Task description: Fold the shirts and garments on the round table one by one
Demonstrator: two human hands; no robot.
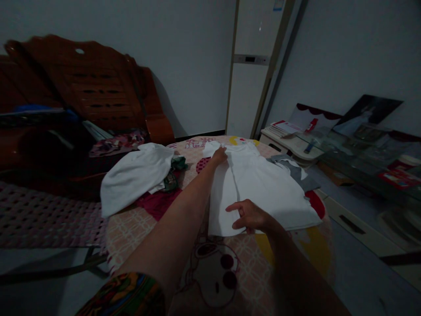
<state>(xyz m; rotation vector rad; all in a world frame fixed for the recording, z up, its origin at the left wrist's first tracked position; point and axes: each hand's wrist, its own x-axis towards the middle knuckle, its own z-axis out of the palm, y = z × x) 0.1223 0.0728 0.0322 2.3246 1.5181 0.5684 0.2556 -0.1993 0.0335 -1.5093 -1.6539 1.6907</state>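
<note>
A white garment (269,186) lies spread on a round table with a patterned cloth (131,232), its left part folded over in a long strip. Reaching far forward, my left hand (219,155) has its fingers pressed together on the garment's upper left edge, near the collar. My right hand (248,216) is over the lower end of the folded strip, with index finger and thumb spread apart and the other fingers curled. The fingertips of my right hand are at the strip's lower right corner.
Left on the table are a bunched white cloth (136,175), a dark red cloth (159,202) and a green one. Grey clothing (292,171) lies at the right. A wooden chair (95,87) stands behind left; a glass-topped table (355,151) is at the right.
</note>
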